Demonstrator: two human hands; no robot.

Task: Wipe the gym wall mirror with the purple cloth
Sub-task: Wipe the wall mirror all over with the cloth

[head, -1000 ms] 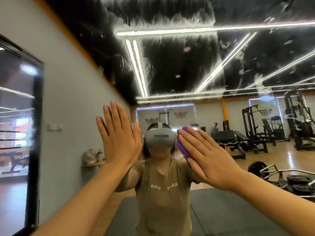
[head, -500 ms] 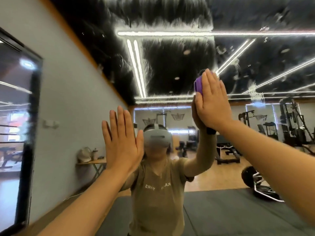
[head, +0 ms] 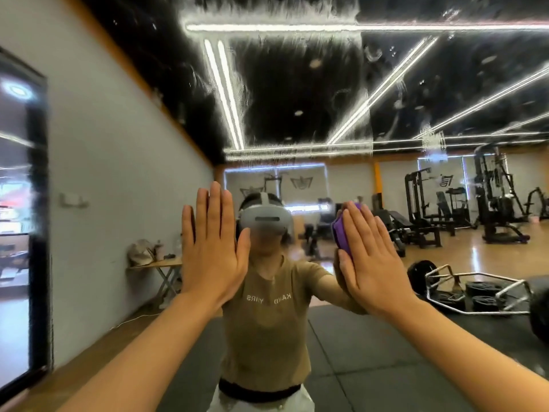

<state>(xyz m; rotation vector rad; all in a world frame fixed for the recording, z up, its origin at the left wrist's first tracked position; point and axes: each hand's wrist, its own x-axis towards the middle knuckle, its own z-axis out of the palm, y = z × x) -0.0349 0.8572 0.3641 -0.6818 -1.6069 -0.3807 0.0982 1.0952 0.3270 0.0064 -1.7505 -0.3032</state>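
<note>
A gym: weight machines (head: 493, 200), a bench (head: 416, 230) and a loaded barbell (head: 475, 289) reflected in the wall mirror (head: 297, 84).

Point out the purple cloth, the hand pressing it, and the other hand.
purple cloth (head: 339, 235), head view, exposed folded edge.
right hand (head: 372, 264), head view, back of hand.
left hand (head: 211, 251), head view, back of hand.
</note>
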